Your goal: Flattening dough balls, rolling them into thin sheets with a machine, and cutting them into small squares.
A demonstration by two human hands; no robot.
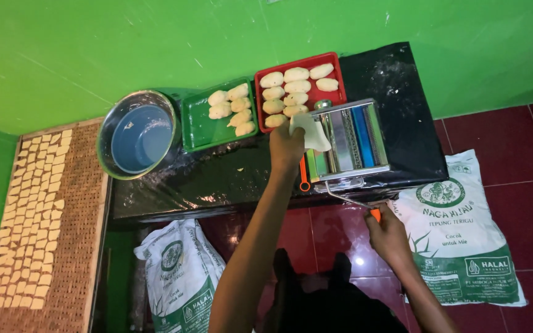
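We see the left hand (286, 148) with its fingers closed on a flat sheet of dough (311, 131), holding it at the top of the metal pasta roller (348, 143), which stands just right of those fingers. The right hand (388, 234) has its fingers wrapped around the orange-tipped crank handle (374, 213) below the roller. Just beyond the left fingers sits a red tray (338, 79) carrying 9 dough pieces; to their left a green tray (198, 132) holds 6 more, and farther left a steel bowl (136, 134). All rest on a black table (402, 111). Well left of both hands, a woven mat (78, 246) bears rows of small cut dough squares.
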